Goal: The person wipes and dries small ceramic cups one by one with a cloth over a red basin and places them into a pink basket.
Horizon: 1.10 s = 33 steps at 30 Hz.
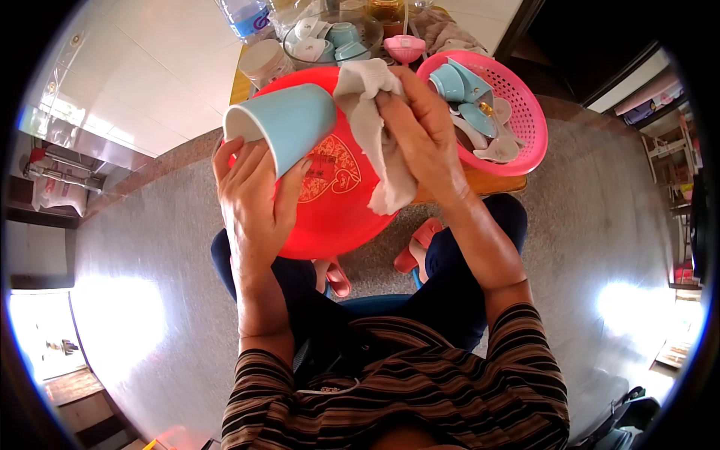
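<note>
As I watch remotely, left hand: fingers inside cup, thumb outside, pinching its wall | right hand: fingers pinching cloth | basin below | basket of dishes

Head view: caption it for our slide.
Left hand holds a tapered blue cup, right hand a beige cloth, above a round red basin.

brown-black striped shirt | matching sleeves | navy trousers | coral slippers

I am logging white glare washing out the grey speckled stone floor at both sides; glossy white wall tiles are gleaming; edges are bowing, corners are sitting black.
</note>
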Motion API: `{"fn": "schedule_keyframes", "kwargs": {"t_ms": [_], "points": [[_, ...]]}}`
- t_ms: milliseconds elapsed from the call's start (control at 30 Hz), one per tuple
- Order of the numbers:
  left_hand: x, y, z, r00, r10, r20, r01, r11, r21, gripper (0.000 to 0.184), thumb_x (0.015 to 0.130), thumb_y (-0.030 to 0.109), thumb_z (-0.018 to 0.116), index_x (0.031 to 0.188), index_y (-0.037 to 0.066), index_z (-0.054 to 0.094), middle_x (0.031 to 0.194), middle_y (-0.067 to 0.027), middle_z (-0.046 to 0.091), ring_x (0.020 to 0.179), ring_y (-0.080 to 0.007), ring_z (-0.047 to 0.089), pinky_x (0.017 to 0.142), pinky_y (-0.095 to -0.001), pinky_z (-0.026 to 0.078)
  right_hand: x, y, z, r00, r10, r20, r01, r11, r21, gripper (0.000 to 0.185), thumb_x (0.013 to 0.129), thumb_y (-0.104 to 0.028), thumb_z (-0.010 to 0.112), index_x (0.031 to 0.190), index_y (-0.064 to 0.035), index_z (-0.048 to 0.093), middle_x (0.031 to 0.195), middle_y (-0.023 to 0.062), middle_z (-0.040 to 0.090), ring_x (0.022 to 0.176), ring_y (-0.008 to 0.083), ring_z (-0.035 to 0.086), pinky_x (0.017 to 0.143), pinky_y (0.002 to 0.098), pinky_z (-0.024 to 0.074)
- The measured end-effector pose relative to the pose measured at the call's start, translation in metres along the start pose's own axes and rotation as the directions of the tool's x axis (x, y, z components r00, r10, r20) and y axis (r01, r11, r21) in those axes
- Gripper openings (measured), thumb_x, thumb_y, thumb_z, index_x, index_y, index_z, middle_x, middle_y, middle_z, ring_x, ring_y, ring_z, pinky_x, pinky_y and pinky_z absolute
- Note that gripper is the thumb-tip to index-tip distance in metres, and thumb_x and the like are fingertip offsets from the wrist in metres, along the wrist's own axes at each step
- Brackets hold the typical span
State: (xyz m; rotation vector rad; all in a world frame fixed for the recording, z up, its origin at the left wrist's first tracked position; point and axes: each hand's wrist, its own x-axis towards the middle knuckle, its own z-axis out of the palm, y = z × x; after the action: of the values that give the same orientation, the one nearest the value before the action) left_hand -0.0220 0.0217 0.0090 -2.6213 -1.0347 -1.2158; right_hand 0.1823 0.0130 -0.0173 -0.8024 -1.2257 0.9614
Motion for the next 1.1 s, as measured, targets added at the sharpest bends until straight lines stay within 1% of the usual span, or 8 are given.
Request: {"fn": "schedule_keyframes", "kwargs": {"t_ms": [267, 367, 433, 567, 667, 767, 900, 1100], "points": [[0.012, -0.011, -0.001, 0.969, -0.028, 0.247, 0.044, 0.997, -0.056, 0.014, 0.081, 0.015, 0.064, 0.089, 0.003, 0.062, 0.079, -0.0106, 0.062, 0.082, -0.0292, 0.060, 0.099, -0.0454, 0.036, 0.009, -0.033, -0.023, 0.987, -0.143, -0.066, 0.134, 0.982, -0.131, 0.024, 0.093, -0.024, 0.053, 0.101, -0.0019, 0.058, 0.078, -0.0015, 0.054, 0.071, 0.0032, 0.048, 0.062, 0.0198, 0.0399], [0.029, 0.012, -0.013, 0.898, 0.189, 0.399, -0.243, 0.966, 0.089, 0.013, 0.077, 0.013, 0.065, 0.086, 0.005, 0.062, 0.085, -0.0063, 0.060, 0.094, -0.0233, 0.058, 0.103, -0.0471, 0.031, 0.004, -0.022, -0.019, 1.000, 0.004, -0.012, -0.006, 0.980, -0.200, 0.041, 0.088, -0.038, 0.060, 0.104, -0.0003, 0.059, 0.084, 0.0073, 0.061, 0.079, 0.0113, 0.058, 0.070, 0.0251, 0.0458], [0.035, 0.024, -0.012, 0.835, 0.237, 0.497, -0.375, 0.906, 0.198, 0.009, 0.079, 0.014, 0.063, 0.086, 0.009, 0.064, 0.099, -0.0031, 0.061, 0.111, -0.0197, 0.053, 0.110, -0.0518, 0.019, 0.001, -0.005, -0.008, 0.986, -0.160, 0.053, 0.159, 0.786, -0.598, 0.044, 0.084, -0.037, 0.062, 0.105, 0.0013, 0.058, 0.088, 0.0145, 0.063, 0.083, 0.0212, 0.061, 0.075, 0.0320, 0.0482], [0.040, 0.017, -0.006, 0.840, 0.301, 0.451, -0.451, 0.851, 0.271, 0.018, 0.073, 0.012, 0.069, 0.090, 0.009, 0.062, 0.110, -0.0037, 0.055, 0.115, -0.0227, 0.049, 0.108, -0.0512, 0.026, 0.007, -0.003, -0.021, 0.991, 0.051, 0.126, -0.005, 0.942, -0.336, 0.043, 0.081, -0.032, 0.061, 0.107, 0.0022, 0.057, 0.089, 0.0179, 0.063, 0.083, 0.0273, 0.062, 0.078, 0.0351, 0.0485], [0.034, 0.004, 0.015, 0.972, 0.233, -0.004, -0.232, 0.971, 0.048, 0.062, 0.075, 0.024, 0.075, 0.130, 0.012, 0.049, 0.136, -0.0164, 0.037, 0.122, -0.0336, 0.044, 0.101, -0.0473, 0.039, 0.014, 0.016, -0.032, 0.995, -0.039, 0.093, 0.051, 0.990, -0.132, 0.037, 0.083, -0.022, 0.056, 0.112, 0.0006, 0.057, 0.095, 0.0126, 0.064, 0.086, 0.0174, 0.060, 0.078, 0.0302, 0.0478], [0.033, -0.008, 0.022, 0.995, -0.099, -0.012, 0.087, 0.918, -0.387, 0.082, 0.075, 0.033, 0.075, 0.141, 0.008, 0.034, 0.136, -0.0196, 0.036, 0.120, -0.0345, 0.047, 0.098, -0.0459, 0.043, 0.013, 0.005, -0.023, 0.984, 0.178, 0.023, -0.179, 0.972, 0.153, 0.036, 0.084, -0.018, 0.054, 0.115, -0.0001, 0.056, 0.099, 0.0079, 0.063, 0.089, 0.0132, 0.058, 0.078, 0.0281, 0.0467], [0.024, -0.014, 0.024, 0.951, -0.233, 0.203, 0.303, 0.575, -0.760, 0.093, 0.073, 0.047, 0.075, 0.142, 0.004, 0.029, 0.130, -0.0206, 0.043, 0.116, -0.0294, 0.051, 0.087, -0.0391, 0.053, 0.014, -0.006, -0.001, 0.979, 0.182, 0.091, -0.190, 0.977, 0.094, 0.038, 0.085, -0.015, 0.053, 0.120, 0.0003, 0.055, 0.100, 0.0047, 0.062, 0.092, 0.0114, 0.056, 0.080, 0.0250, 0.0450], [0.010, -0.040, 0.013, 0.854, -0.474, 0.216, 0.361, 0.241, -0.901, 0.085, 0.073, 0.050, 0.075, 0.133, 0.000, 0.041, 0.112, -0.0149, 0.057, 0.105, -0.0215, 0.057, 0.078, -0.0316, 0.055, 0.033, -0.028, 0.024, 0.918, 0.302, 0.256, -0.327, 0.943, 0.059, 0.033, 0.094, -0.032, 0.049, 0.107, -0.0023, 0.057, 0.092, 0.0027, 0.061, 0.083, 0.0062, 0.055, 0.071, 0.0221, 0.0435]]}}
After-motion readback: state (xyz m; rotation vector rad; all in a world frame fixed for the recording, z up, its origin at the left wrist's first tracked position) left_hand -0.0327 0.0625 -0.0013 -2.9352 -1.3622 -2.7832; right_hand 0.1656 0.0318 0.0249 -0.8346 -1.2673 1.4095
